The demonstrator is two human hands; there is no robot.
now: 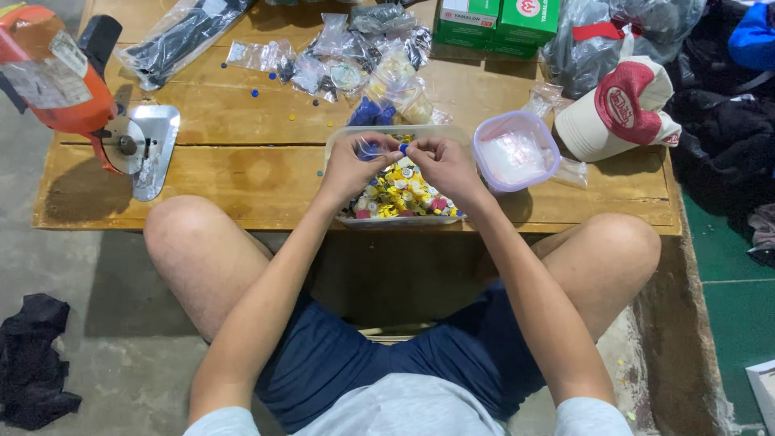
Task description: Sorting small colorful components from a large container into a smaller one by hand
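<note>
A: Where are the hands?

B: Both over the clear tub (335, 145) at the near table (202, 173) edge. Left hand (353, 164) pinches a small clear bag (368, 148), holding it up at its mouth. Right hand (446, 164) pinches a small blue cap (403, 148) right at that mouth, fingertips of both hands almost touching.

A: Why over the tub?

B: Probably so a dropped piece falls back in. The tub is full of small caps (401, 194), mostly yellow, some white and red. Stock sits directly under the work.

A: Anything beside it?

B: Round bowl (517, 152) with a purple rim just right of the tub, clear bags inside, likely within reach on purpose. Far side: a heap of filled bags (355, 52), a few loose caps on the wood. Green boxes (496, 23) far right, a red-and-white cap (622, 109) near them. Orange cutter (77, 89) at far left, well apart from the hands.

A: Seated?

B: Yes, knees either side of the tub, table low.
</note>
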